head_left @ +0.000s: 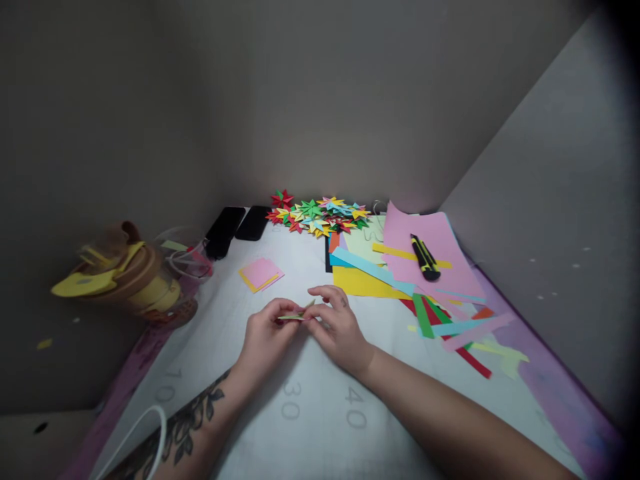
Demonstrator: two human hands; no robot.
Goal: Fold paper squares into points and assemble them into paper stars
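Both hands meet over the middle of the white mat. A small folded piece of light green paper sits between them. My left hand is closed on its left side, with thumb and fingers pinching it. My right hand pinches its right end, where a pointed tip sticks up; the forefinger is raised and curved. Just beyond my left hand lies a small stack of square papers, pink on top with yellow beneath. Folded paper stars in several colours are heaped at the back.
Right of my hands lie coloured sheets, including a pink one, with a black and yellow utility knife on top. Loose paper strips spread nearer. Two dark phones rest at the back left, beside a brown pot. Walls enclose the table.
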